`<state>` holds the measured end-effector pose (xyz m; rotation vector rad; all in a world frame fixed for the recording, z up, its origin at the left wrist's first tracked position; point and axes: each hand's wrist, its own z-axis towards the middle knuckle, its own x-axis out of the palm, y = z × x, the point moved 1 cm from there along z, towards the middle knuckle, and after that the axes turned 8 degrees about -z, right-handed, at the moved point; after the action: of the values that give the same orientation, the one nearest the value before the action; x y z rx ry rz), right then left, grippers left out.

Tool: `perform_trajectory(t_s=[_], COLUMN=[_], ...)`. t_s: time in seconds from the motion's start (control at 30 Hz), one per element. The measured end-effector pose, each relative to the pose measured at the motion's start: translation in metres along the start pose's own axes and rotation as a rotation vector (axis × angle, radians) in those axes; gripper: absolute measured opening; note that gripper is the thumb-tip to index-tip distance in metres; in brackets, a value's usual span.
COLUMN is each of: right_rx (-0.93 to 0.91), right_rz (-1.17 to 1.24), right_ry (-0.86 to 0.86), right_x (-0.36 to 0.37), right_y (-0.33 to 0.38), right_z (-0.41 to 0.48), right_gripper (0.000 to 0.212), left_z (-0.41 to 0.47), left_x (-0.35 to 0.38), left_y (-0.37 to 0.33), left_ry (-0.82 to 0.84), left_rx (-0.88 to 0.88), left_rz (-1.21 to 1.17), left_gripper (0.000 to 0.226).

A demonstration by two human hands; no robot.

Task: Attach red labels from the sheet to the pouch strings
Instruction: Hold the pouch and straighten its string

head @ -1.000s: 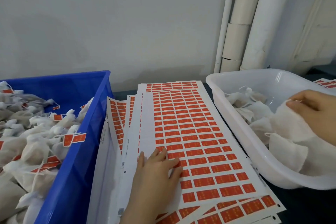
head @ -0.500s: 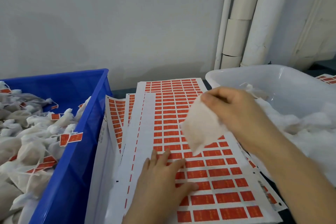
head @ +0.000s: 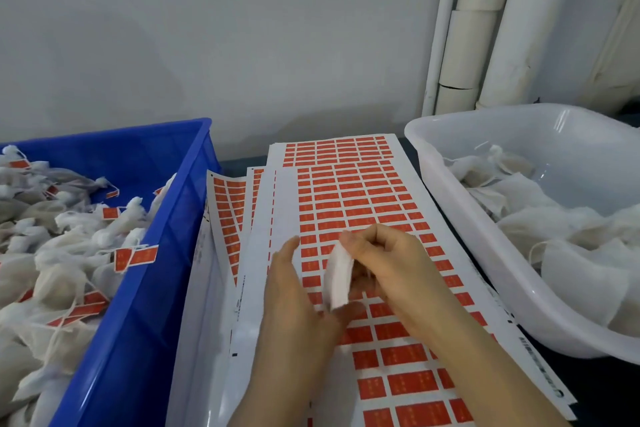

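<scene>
1. White pouch (head: 337, 279) is hanging over the label sheet (head: 346, 191), the right hand (head: 391, 270) gripping its top.
2. The left hand (head: 294, 295), fingers straight, is touching its lower edge.
3. Likely step: locating the string; the next move is calling for peeling one label (head: 401, 355).
4. Fingers (head: 363, 239) are hiding the string.

You have red labels (head: 346, 199) in a grid on the white sheet (head: 285, 204), a white pouch (head: 338, 277), a blue bin (head: 180, 218) and a translucent white tub (head: 450, 204).
</scene>
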<state>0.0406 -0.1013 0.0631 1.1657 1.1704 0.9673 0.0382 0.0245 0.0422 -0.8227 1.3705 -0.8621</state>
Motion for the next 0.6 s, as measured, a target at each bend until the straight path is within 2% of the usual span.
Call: perform_trajectory(t_s=[0.07,0.2,0.3,0.4,0.5,0.6], right_rx=[-0.033,-0.123,-0.182,-0.222,-0.243,-0.266], right_rz=[-0.006,0.009,-0.037,-0.113,-0.223,-0.316], right_ry=[0.043,0.092,0.040,-0.030,-0.001,0.104], right_x=[0.003,0.001,-0.003,-0.007,-0.010,-0.008], right_y=[0.001,0.005,0.006,0.006,0.007,0.008], right_z=[-0.004,-0.008,-0.007,-0.006,-0.006,-0.008], right_gripper=[0.017,0.011,0.010,0.010,0.021,0.030], left_z=[-0.003,-0.007,-0.008,-0.009,-0.009,-0.007], left_x=[0.002,0.001,0.000,0.001,-0.001,-0.005], left_y=[-0.005,-0.004,-0.004,-0.005,-0.004,-0.007], left_ry=[0.051,0.072,0.105,0.084,0.035,0.008], left_rx=[0.107,0.240,0.212,0.112,0.100,0.067], left_rz=[-0.058,-0.096,-0.111,-0.132,-0.229,-0.292], left_gripper=[0.087,0.051,0.035,0.008,0.038,0.039])
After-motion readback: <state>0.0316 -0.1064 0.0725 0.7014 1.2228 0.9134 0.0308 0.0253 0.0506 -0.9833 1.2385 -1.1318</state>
